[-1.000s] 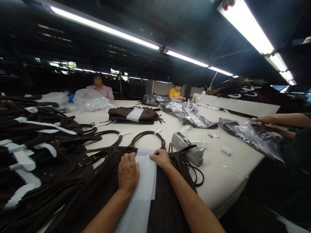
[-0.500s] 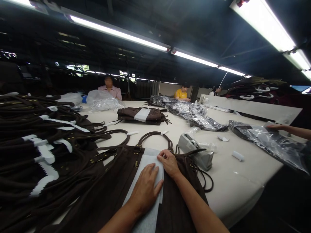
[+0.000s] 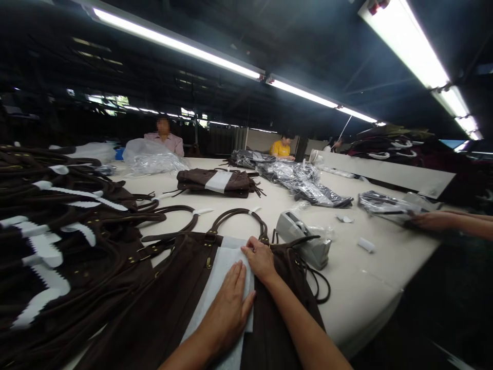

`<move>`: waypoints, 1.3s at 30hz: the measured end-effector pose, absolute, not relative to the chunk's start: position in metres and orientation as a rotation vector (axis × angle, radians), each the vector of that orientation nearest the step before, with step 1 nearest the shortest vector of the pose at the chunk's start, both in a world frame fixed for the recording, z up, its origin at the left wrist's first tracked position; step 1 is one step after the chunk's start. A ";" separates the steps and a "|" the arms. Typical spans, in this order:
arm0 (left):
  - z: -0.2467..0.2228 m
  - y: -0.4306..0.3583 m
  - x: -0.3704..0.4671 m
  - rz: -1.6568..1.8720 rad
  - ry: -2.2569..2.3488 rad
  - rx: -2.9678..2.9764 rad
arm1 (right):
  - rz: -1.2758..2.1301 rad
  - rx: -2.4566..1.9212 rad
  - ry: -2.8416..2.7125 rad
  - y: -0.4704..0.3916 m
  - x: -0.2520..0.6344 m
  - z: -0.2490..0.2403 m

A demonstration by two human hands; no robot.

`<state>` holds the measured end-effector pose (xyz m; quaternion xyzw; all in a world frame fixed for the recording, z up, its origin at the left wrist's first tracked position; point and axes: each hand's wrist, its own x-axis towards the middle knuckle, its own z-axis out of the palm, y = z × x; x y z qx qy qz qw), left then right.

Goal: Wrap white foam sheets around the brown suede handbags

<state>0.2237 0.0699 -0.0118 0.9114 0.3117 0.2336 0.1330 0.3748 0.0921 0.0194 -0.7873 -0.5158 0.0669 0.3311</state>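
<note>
A dark brown handbag (image 3: 146, 298) lies flat before me, its looped handles (image 3: 236, 211) pointing away. Down its middle runs a white strip of thin paper (image 3: 208, 293). My left hand (image 3: 229, 300) rests flat on this strip, fingers stretched out and close together. Just beyond it, my right hand (image 3: 260, 261) has its fingers curled, thumb and fingertips meeting over the strip's upper right part. Whatever sits between those fingertips is too small to make out. A grey tape dispenser (image 3: 304, 239) stands to the right of the bag, beside its cords.
More brown bags (image 3: 69, 246) with white-wrapped handles pile up at left. A folded bag with a white band (image 3: 219, 181) lies ahead; plastic-wrapped bags (image 3: 304, 180) lie behind. A white roll (image 3: 365, 245) is at right, where a co-worker's hand (image 3: 431, 220) touches a wrapped bag (image 3: 385, 203).
My left fingers have drawn closer together on the paper; my right hand keeps its curled pose. At right, the co-worker's wrapped bag has been folded or pulled shorter. The view has shifted slightly.
</note>
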 end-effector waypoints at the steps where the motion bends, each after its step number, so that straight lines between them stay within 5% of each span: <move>1: -0.017 0.071 0.223 0.654 0.872 2.655 | 0.139 -2.077 -1.343 0.091 0.373 0.020; 13: -0.057 0.095 0.220 1.049 0.735 2.733 | 0.146 -2.018 -1.343 0.091 0.366 0.022; 19: -0.036 0.108 0.208 0.921 0.684 2.744 | -0.069 -2.074 -0.999 0.064 0.466 0.092; 23: -0.034 0.135 0.203 0.784 0.548 2.639 | 0.315 -2.294 -0.842 0.023 0.559 0.133; 29: -0.035 0.146 0.200 0.854 0.517 2.429 | 0.940 -2.153 -0.921 -0.004 0.609 0.123; 39: -0.020 0.152 0.195 0.648 0.441 2.490 | 0.890 -1.987 -0.918 -0.005 0.609 0.111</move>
